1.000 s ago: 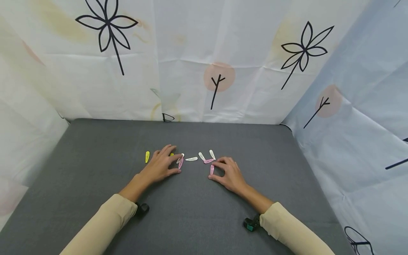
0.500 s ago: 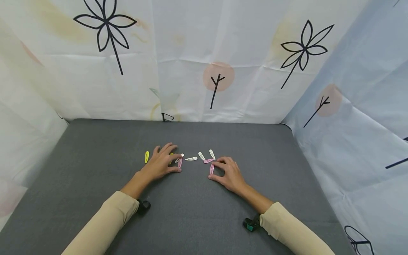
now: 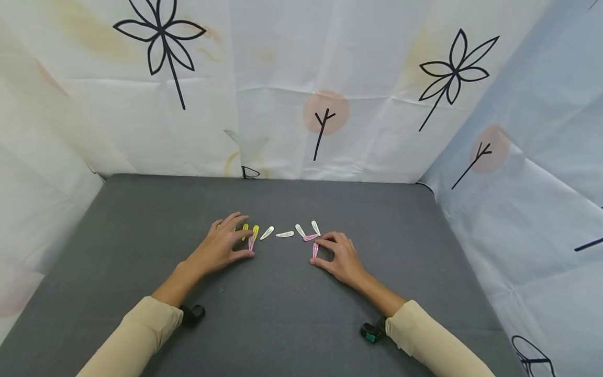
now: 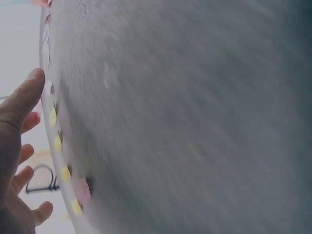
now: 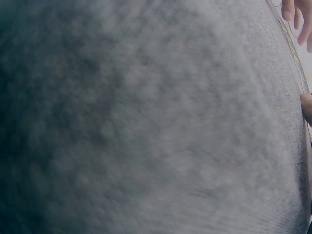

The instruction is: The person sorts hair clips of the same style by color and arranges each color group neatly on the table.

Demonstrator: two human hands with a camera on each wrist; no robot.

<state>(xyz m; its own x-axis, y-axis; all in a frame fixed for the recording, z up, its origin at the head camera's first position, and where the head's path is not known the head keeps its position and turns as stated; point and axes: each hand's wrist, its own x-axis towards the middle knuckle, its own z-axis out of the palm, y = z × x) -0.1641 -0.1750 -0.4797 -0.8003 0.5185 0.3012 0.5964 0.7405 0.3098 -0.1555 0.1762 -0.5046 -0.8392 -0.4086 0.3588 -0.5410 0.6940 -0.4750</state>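
In the head view my left hand (image 3: 225, 245) pinches a pink hair clip (image 3: 251, 242) between thumb and forefinger, its other fingers spread. Yellow hair clips (image 3: 256, 231) lie just behind that hand, some partly hidden by it. My right hand (image 3: 343, 257) holds a second pink hair clip (image 3: 315, 250) between thumb and forefinger at the table. Beyond it lies another pink hair clip (image 3: 310, 237) below two white hair clips (image 3: 315, 228). The left wrist view shows yellow clips (image 4: 58, 143) in a row and a pink clip (image 4: 82, 191) beside them.
Two more white clips, one tilted (image 3: 267, 233) and one nearly level (image 3: 285, 234), lie between the hands. Everything sits on a grey cloth-covered table (image 3: 282, 314). A printed white curtain (image 3: 273, 68) rises behind its far edge.
My left hand has moved left with the pink hair clip, uncovering a white clip and yellow clips and covering the leftmost yellow area. My right hand has stayed in place.
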